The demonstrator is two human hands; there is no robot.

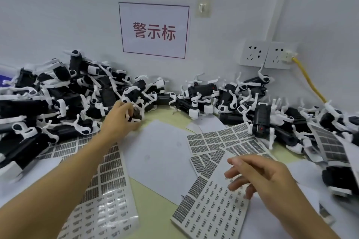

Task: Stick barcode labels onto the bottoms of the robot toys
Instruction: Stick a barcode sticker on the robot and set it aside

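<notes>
Black-and-white robot toys lie in a big pile (58,99) at the left and another heap (242,99) at the right, along the wall. My left hand (120,118) reaches to the edge of the left pile and its fingers curl round one robot toy (135,116). My right hand (258,176) hovers with relaxed fingers over a barcode label sheet (206,209) at the front right and holds nothing. Another label sheet (108,180) lies under my left forearm, and a third label sheet (219,139) lies further back.
Blank white backing sheets (159,151) cover the middle of the yellowish table (147,200). On the wall hang a framed sign (154,30) and two sockets (266,55) with a yellow cable (308,79). More label sheets (328,145) lie among the right-hand toys.
</notes>
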